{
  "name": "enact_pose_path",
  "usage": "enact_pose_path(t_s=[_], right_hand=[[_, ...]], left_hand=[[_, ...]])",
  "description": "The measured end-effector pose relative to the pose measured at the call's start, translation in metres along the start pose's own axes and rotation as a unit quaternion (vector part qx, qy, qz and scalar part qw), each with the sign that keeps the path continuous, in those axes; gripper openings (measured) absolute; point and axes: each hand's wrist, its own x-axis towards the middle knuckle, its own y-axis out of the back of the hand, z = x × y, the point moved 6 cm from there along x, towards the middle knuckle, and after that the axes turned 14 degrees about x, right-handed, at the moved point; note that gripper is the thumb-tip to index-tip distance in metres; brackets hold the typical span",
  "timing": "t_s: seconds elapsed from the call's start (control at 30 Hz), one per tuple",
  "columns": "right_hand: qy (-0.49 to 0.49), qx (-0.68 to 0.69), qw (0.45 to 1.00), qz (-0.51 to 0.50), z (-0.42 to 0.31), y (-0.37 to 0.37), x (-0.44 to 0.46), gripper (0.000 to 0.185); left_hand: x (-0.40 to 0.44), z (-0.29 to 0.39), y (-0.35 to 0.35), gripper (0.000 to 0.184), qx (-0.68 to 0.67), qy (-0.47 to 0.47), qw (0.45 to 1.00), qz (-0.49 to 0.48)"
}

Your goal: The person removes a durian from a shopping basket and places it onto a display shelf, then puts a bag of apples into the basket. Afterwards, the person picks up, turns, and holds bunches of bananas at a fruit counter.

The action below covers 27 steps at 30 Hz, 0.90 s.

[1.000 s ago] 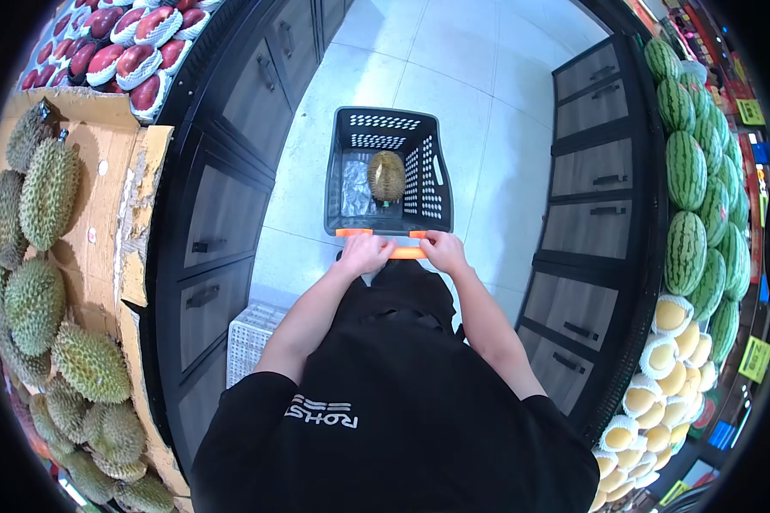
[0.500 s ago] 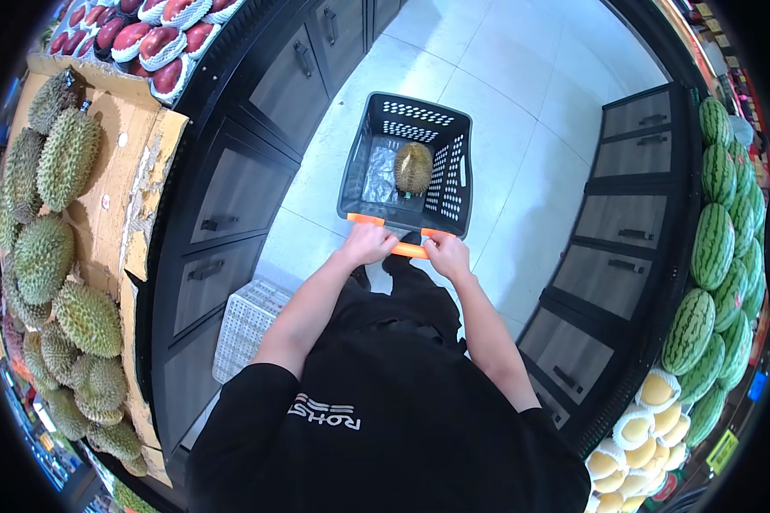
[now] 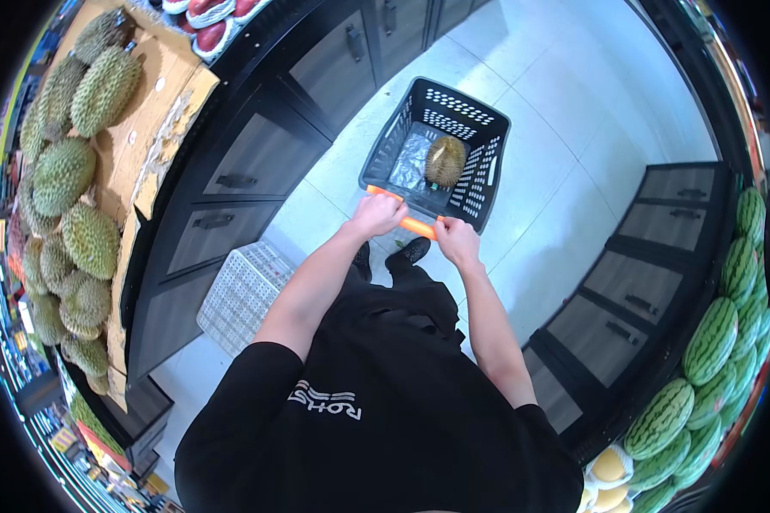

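We have our left hand (image 3: 379, 214) and right hand (image 3: 459, 241) curled snugly around the orange handle (image 3: 418, 227) of the dark basket (image 3: 466, 101), which is ahead of our shoes (image 3: 413, 250) with one durian (image 3: 446, 162) lying inside

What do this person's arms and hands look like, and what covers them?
The left hand and right hand are ungloved. Both forearms are bare. The sleeves are short and black, like the shirt, which carries pale lettering.
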Motion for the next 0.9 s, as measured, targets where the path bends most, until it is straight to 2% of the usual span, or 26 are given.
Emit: enact_pose_path(t_s=[0.23,0.37,0.47,0.63,0.73,0.83,0.9], right_hand=[[-0.012,-0.043,0.999,-0.015,0.023,0.042,0.013,0.037],[0.013,-0.046,0.999,-0.012,0.041,0.054,0.005,0.036],[0.012,-0.044,0.999,-0.013,0.054,0.062,-0.002,0.033],[0.02,-0.05,0.999,-0.005,0.078,0.084,-0.012,0.029],[0.026,-0.069,0.997,0.0,0.102,0.099,-0.019,0.028],[0.037,-0.075,0.997,-0.005,0.131,0.113,-0.023,0.024],[0.12,-0.109,0.984,0.079,0.131,0.127,-0.032,0.021]], left_hand=[[0.017,0.038,-0.01,0.038,-0.01,-0.003,1.0,-0.007],[0.01,0.065,-0.019,0.038,0.003,-0.042,0.999,-0.024],[0.006,0.077,-0.028,0.044,-0.035,-0.026,0.996,-0.074],[-0.003,0.111,-0.044,0.048,-0.05,-0.061,0.985,-0.152],[-0.01,0.137,-0.058,0.051,-0.068,-0.096,0.973,-0.197],[-0.018,0.167,-0.065,0.059,-0.139,-0.169,0.941,-0.258],[-0.019,0.174,-0.068,0.059,-0.144,-0.195,0.93,-0.276]])
